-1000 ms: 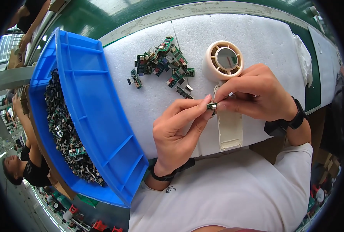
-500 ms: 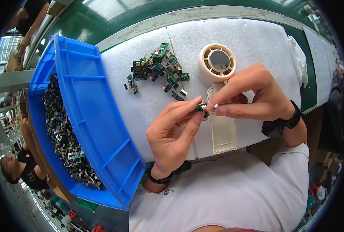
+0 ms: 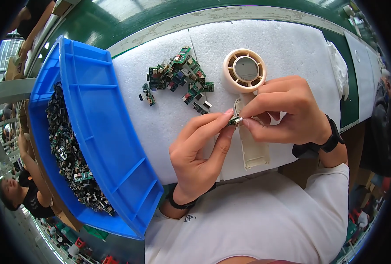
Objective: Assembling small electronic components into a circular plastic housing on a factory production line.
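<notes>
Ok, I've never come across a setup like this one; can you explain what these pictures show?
There is no robot here, just a person's bare left hand and right hand. Every picture comes from one camera worn on the head, the left of a pair, looking down; its wide fisheye lens bends straight edges. The left hand pinches a small circuit board, and the right hand's fingers meet it at one end; what they grip is too small to tell. On the white foam surface lie a loose pile of boards, a round cream housing and a long cream shell. The blue bin on the left holds many more boards.
</notes>
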The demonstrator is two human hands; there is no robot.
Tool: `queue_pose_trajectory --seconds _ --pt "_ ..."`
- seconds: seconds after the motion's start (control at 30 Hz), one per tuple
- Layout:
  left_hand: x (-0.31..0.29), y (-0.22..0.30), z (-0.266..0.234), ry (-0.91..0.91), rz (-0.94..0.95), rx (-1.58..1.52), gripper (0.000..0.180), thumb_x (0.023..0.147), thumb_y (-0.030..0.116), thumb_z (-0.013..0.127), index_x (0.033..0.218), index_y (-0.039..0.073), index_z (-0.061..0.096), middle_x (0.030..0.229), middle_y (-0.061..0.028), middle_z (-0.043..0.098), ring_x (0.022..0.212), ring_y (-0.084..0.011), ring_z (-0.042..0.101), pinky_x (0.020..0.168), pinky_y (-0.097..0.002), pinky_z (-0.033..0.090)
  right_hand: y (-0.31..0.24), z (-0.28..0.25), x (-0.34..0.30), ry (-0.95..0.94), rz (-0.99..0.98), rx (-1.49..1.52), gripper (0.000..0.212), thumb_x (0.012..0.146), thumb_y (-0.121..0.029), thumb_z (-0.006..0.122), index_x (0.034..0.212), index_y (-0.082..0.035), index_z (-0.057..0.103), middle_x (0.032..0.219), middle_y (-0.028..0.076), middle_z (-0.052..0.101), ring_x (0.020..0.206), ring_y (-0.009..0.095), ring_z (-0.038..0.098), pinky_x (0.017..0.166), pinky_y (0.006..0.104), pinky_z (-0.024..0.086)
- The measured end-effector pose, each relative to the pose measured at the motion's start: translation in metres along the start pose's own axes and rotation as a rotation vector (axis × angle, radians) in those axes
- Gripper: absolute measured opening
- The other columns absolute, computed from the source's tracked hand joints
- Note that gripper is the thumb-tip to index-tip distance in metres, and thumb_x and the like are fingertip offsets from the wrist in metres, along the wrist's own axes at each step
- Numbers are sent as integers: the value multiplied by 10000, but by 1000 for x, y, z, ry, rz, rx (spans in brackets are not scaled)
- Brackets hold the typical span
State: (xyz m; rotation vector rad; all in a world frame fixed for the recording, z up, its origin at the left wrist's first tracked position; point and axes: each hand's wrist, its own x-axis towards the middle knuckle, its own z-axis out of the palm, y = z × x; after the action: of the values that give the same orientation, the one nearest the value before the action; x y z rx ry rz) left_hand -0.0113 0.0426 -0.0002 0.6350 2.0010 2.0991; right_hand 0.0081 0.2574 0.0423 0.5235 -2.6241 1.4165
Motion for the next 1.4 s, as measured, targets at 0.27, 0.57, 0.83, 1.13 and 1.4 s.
queue_pose_trajectory --seconds 0.27,0.57,0.83,1.13,1.4 --pt "12 -2 8 38 156 187 388 818 -129 744 1175 22 745 1048 -139 721 881 -207 710 774 -287 552 6 -10 4 38 -80 -123 108 765 -46 767 855 -83 719 746 33 587 543 162 564 468 302 437" --pt "9 13 7 49 137 372 337 796 -133 751 1098 15 764 961 -139 726 843 -235 712 757 -306 550 3 -17 3 -35 -205 -194 113 866 -122 733 968 -95 693 836 38 594 694 251 637 580 356 531" --pt "-6 21 15 181 263 436 271 812 -84 742 1042 59 754 1001 -129 693 889 -291 669 783 -376 538 -21 2 0 65 8 -99 96 856 -122 760 895 -47 715 774 45 604 619 197 621 561 315 512" --pt "-6 11 20 216 376 541 371 835 -29 763 1194 57 736 966 -109 691 787 -258 713 677 -335 578 -33 11 -2 129 122 -53 98 856 -101 768 868 -22 713 727 46 613 597 134 596 546 271 481" --pt "-2 13 22 212 383 584 326 845 -61 745 1163 12 740 979 -134 690 801 -242 711 675 -313 558 -36 22 -1 249 158 -48 61 844 -46 765 848 -3 724 731 44 632 580 102 576 528 259 451"
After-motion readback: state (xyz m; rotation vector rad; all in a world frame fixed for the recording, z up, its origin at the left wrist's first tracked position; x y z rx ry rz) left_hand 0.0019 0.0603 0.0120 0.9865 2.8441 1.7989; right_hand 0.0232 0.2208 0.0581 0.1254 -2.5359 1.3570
